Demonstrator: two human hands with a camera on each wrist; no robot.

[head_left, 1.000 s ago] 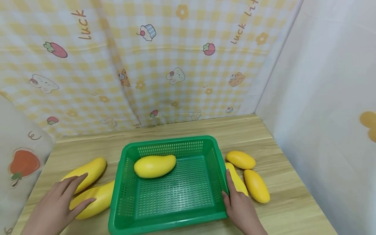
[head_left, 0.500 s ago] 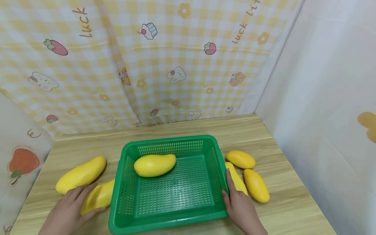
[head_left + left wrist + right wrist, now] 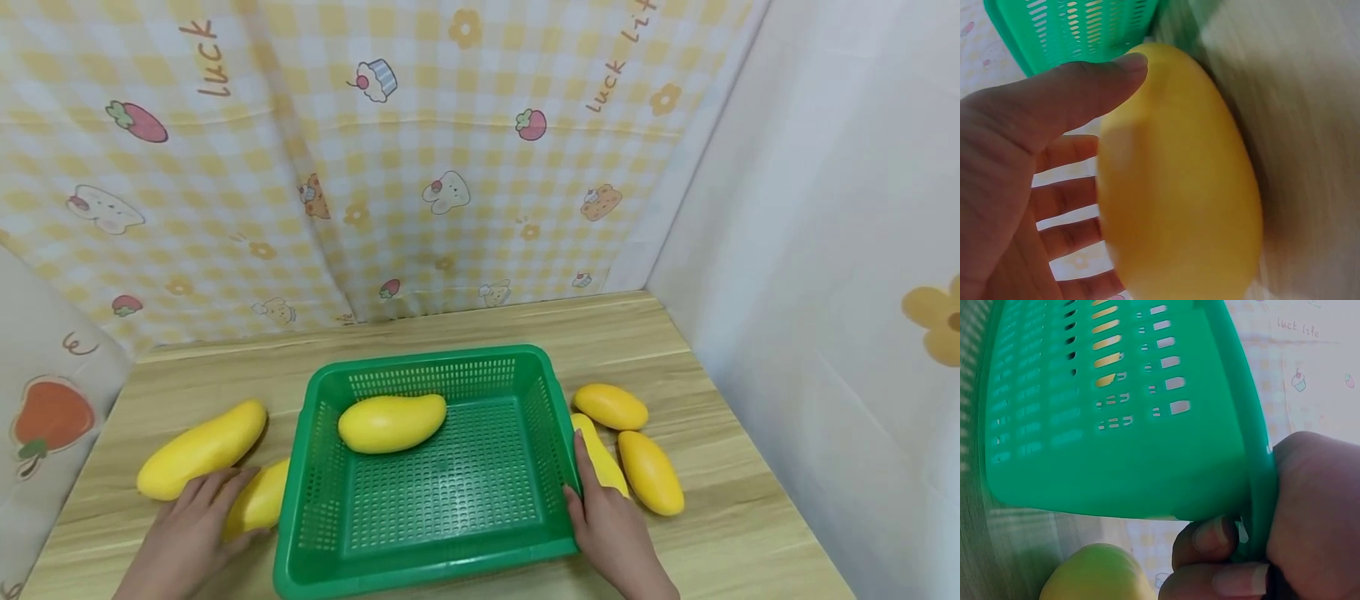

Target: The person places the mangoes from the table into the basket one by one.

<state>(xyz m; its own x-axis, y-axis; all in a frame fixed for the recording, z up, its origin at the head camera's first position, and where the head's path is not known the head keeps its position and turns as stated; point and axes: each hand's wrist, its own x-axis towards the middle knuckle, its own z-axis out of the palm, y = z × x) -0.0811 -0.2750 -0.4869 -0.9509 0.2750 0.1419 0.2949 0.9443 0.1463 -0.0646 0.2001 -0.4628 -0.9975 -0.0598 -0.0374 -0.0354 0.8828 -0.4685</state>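
Observation:
My left hand (image 3: 189, 527) has its fingers and thumb around a yellow mango (image 3: 258, 502), which lies at the basket's left side and is partly hidden by the hand and basket. In the left wrist view the thumb (image 3: 1100, 84) rests on this mango (image 3: 1179, 181) near its far end, and the other fingers reach its side. The green plastic basket (image 3: 431, 357) stands in the middle of the table with one mango (image 3: 392, 423) inside. My right hand (image 3: 613, 527) grips its right rim, the fingertips (image 3: 1210, 536) curled beneath the edge in the right wrist view.
Another large mango (image 3: 202, 450) lies beyond the left hand. Right of the basket are two smaller mangoes (image 3: 651, 473) and a longer yellow one (image 3: 602, 460) partly covered by the right hand. A checked cloth (image 3: 450, 150) hangs behind the wooden table (image 3: 738, 492).
My left hand has moved right, off the space over the two left mangoes and onto the one nearest the basket. The right hand keeps its hold on the rim.

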